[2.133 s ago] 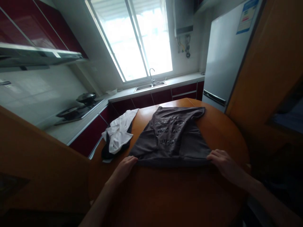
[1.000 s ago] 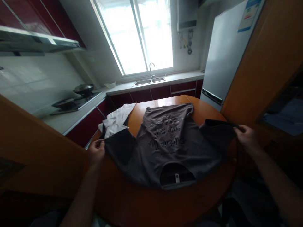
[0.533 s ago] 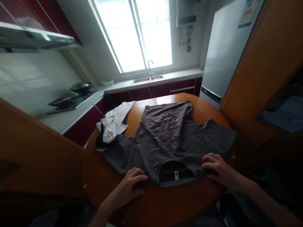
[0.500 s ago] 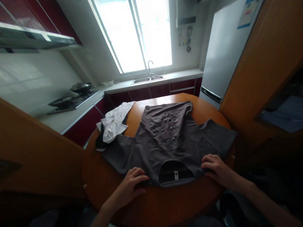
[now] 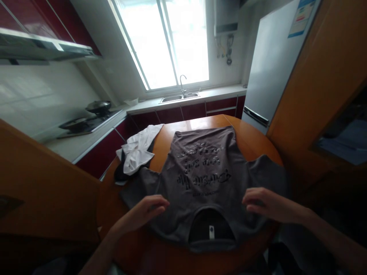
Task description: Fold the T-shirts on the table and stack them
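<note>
A dark grey T-shirt (image 5: 203,164) with black lettering lies spread on the round wooden table (image 5: 123,244). Its neck opening, with a small white label (image 5: 211,232), faces me, and the lettering reads upside down. My left hand (image 5: 151,208) is over the shirt's left shoulder area, fingers loosely bent and thumb apart, with no cloth visible in it. On the other side, my right hand (image 5: 262,202) hovers over the shirt by the right sleeve (image 5: 266,175), also loosely curved with nothing seen in it. Whether the fingertips touch the fabric is unclear.
White and black clothes (image 5: 139,152) lie in a pile at the table's far left. Beyond stand a counter with a sink (image 5: 180,97), a stove with a pan (image 5: 99,107), and a fridge (image 5: 272,65) at the right. Orange wooden panels flank the table.
The shirt has slid towards me, its collar now nearer the table's front edge and its body flatter. My left hand has shifted left and up; both hands have come off the shoulder edges.
</note>
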